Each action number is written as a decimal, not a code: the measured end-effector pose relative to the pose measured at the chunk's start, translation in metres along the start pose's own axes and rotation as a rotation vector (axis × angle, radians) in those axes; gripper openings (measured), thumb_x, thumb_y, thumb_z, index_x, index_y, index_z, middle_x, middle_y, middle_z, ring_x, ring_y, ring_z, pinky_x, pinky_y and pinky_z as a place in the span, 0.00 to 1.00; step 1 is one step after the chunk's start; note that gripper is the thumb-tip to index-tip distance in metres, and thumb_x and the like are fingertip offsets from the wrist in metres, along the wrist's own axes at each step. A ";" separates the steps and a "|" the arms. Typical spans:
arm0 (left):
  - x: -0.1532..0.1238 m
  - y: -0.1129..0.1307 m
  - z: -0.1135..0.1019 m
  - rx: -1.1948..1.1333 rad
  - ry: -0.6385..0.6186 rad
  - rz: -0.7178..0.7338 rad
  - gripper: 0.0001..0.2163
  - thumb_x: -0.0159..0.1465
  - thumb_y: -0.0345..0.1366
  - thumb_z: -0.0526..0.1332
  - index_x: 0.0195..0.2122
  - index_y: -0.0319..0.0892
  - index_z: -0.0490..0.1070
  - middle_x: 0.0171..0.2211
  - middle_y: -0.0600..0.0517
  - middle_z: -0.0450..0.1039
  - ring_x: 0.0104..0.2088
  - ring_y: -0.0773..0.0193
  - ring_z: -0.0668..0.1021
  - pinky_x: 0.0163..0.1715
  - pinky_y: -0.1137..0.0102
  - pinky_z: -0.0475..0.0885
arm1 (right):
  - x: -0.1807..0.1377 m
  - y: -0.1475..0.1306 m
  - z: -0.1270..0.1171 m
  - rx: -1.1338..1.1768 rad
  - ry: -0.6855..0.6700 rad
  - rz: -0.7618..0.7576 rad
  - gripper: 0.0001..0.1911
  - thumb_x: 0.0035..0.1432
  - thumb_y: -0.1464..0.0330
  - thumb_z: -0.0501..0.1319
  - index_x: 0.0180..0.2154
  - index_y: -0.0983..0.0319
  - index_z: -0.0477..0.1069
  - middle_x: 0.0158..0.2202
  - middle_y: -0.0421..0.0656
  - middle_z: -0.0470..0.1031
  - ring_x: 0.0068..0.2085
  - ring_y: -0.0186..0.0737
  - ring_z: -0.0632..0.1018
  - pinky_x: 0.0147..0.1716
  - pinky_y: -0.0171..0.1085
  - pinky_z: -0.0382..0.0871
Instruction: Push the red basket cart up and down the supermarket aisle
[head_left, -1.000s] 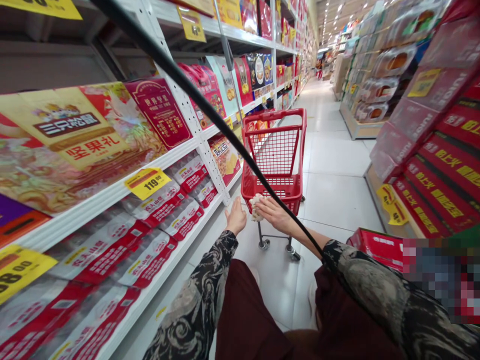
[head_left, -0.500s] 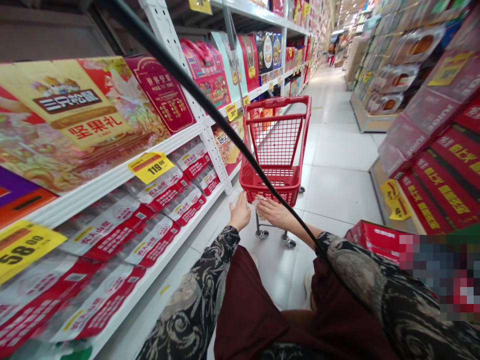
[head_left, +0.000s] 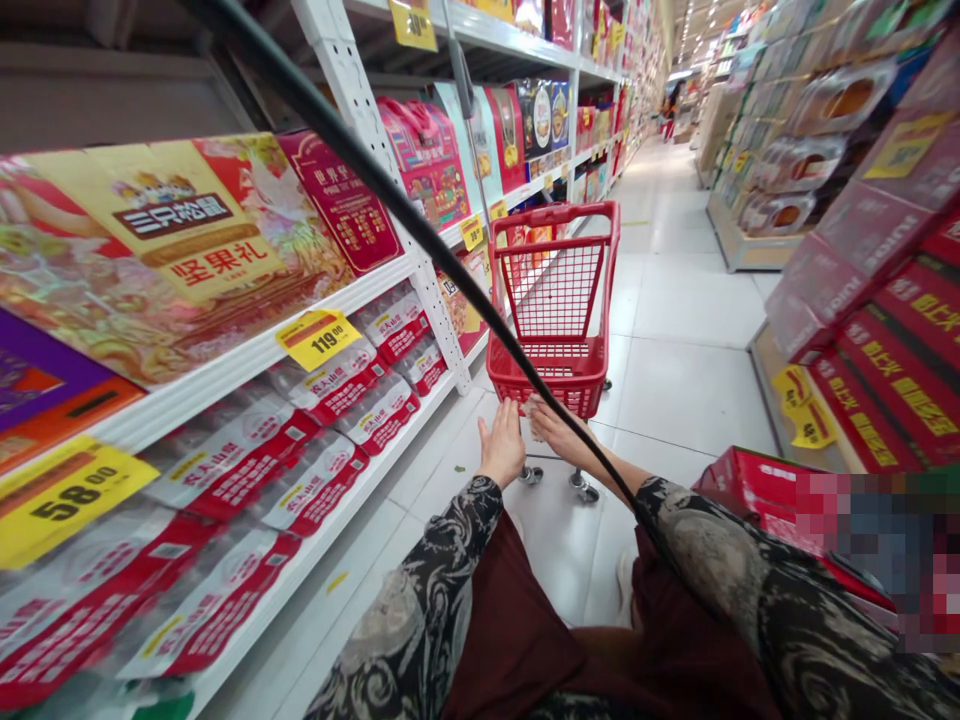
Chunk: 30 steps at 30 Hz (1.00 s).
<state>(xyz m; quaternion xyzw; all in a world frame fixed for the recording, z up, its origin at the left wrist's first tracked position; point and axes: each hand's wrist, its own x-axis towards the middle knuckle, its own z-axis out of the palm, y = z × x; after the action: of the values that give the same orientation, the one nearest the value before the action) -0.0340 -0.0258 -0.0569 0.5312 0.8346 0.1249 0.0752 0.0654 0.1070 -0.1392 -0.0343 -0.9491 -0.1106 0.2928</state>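
My left hand (head_left: 502, 445) is just below the near end of a red shopping cart (head_left: 589, 358), with its fingers stretched out and nothing visible in it. Close beside it, my right hand (head_left: 561, 432) has its fingers over a crumpled pale piece (head_left: 535, 420) that looks like tissue. The tissue shows along the fingertips, facing my left hand. A small gap separates the two hands. The cart stands in the aisle in front of me, with its mesh back panel upright and its wheels on the floor. A dark strap or cable (head_left: 420, 228) crosses the view diagonally.
Along the left, a white shelf (head_left: 247, 370) holds nut gift boxes (head_left: 187, 225) above packs of bottled water (head_left: 247, 465). Stacked red drink cartons (head_left: 900, 345) line the right side. A red box (head_left: 765, 485) lies near my right arm. The tiled aisle (head_left: 667, 300) runs ahead.
My left hand has moved right, closer to my right hand. The view has shifted slightly, so the shelf goods sit further right and lower. The right hand stays on the tissue.
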 end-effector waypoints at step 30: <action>-0.004 0.045 0.024 0.212 0.023 0.263 0.29 0.60 0.24 0.43 0.64 0.33 0.47 0.66 0.41 0.48 0.66 0.57 0.52 0.62 0.46 0.44 | -0.069 0.028 -0.031 -0.091 0.050 0.257 0.21 0.56 0.82 0.49 0.47 0.66 0.72 0.51 0.51 0.73 0.56 0.48 0.70 0.54 0.50 0.64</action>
<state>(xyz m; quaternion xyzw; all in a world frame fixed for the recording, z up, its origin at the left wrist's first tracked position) 0.0128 -0.0078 -0.0670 0.6394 0.7672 0.0509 -0.0077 0.1430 0.1271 -0.1480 -0.1660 -0.9234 -0.1160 0.3262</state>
